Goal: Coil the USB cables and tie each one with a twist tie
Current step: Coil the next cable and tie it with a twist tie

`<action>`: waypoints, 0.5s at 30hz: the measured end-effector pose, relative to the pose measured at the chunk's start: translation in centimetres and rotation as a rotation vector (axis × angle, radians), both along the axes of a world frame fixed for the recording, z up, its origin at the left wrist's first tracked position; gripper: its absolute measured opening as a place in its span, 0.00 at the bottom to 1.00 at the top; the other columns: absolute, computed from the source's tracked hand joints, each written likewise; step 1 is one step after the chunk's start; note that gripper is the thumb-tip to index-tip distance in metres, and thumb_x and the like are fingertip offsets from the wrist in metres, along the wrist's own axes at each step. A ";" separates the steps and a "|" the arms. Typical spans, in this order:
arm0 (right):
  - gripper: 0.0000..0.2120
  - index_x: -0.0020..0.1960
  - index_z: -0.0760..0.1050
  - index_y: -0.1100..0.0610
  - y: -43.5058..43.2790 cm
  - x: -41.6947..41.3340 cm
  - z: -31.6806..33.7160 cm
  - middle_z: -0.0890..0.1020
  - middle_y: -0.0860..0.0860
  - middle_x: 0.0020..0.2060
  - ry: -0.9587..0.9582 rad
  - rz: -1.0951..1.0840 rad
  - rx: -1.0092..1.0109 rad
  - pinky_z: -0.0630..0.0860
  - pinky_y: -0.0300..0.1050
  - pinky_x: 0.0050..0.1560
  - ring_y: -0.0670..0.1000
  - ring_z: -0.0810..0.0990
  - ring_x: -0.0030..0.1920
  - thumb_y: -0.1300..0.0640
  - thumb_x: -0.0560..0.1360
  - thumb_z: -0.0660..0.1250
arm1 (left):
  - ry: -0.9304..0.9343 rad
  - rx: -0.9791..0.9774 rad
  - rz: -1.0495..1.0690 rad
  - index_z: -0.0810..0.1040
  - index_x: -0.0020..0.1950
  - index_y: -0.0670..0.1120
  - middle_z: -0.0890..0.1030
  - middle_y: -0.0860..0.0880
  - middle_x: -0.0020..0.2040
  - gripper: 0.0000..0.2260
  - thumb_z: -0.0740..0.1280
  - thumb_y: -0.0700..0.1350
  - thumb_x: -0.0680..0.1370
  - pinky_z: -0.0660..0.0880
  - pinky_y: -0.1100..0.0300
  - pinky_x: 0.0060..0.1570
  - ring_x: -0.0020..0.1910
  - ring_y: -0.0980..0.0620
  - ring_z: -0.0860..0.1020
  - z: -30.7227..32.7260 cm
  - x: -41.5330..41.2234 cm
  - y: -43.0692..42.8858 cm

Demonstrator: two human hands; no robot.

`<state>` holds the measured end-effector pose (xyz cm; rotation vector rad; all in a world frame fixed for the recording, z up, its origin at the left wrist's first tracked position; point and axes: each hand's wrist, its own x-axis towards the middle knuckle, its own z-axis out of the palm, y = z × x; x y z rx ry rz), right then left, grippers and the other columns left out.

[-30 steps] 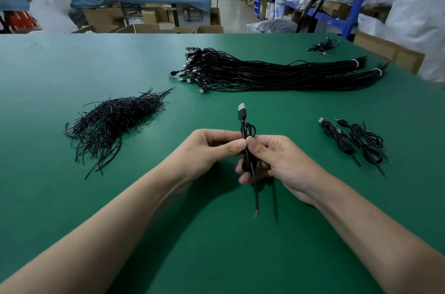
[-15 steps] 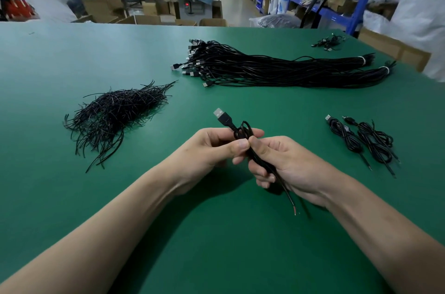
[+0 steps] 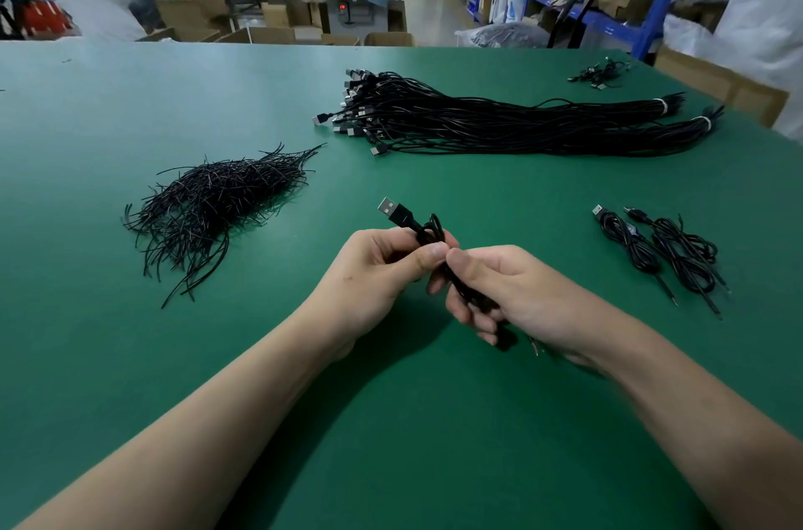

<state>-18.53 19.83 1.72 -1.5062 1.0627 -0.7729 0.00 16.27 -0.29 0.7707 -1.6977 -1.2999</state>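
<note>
Both hands, left hand and right hand, pinch a black coiled USB cable, its silver plug tilted up-left.

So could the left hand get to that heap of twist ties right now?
Probably yes. Only green table lies between the left hand and the heap of twist ties. But it pinches the coiled cable with the right hand, so it would have to let go first.
</note>
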 end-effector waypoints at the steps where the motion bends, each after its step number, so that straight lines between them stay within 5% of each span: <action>1: 0.20 0.47 0.79 0.57 0.0 0.0 0.0 0.77 0.49 0.31 0.029 -0.010 -0.041 0.66 0.40 0.28 0.47 0.68 0.27 0.43 0.82 0.59 | 0.001 0.001 0.011 0.82 0.51 0.35 0.78 0.59 0.30 0.09 0.65 0.39 0.82 0.68 0.78 0.35 0.30 0.67 0.75 0.1 0.0 0.1; 4: 0.16 0.42 0.77 0.53 0.0 0.1 0.0 0.74 0.46 0.29 0.099 -0.038 -0.120 0.61 0.37 0.26 0.45 0.64 0.25 0.49 0.84 0.59 | 0.014 0.032 0.047 0.85 0.51 0.43 0.80 0.59 0.33 0.08 0.68 0.45 0.79 0.67 0.74 0.33 0.29 0.65 0.72 0.4 -0.1 0.4; 10: 0.15 0.42 0.75 0.55 0.2 0.3 -0.1 0.72 0.43 0.28 0.247 -0.080 -0.259 0.63 0.31 0.30 0.40 0.67 0.27 0.50 0.84 0.60 | 0.003 0.105 0.058 0.85 0.49 0.41 0.78 0.45 0.37 0.14 0.70 0.52 0.77 0.60 0.58 0.34 0.34 0.48 0.65 0.4 0.3 0.4; 15: 0.16 0.41 0.75 0.54 0.5 0.5 0.2 0.72 0.44 0.28 0.287 -0.120 -0.344 0.62 0.34 0.30 0.41 0.66 0.27 0.49 0.84 0.59 | -0.007 0.008 0.023 0.85 0.51 0.49 0.78 0.54 0.35 0.08 0.67 0.49 0.80 0.67 0.69 0.35 0.33 0.58 0.71 0.6 0.5 0.4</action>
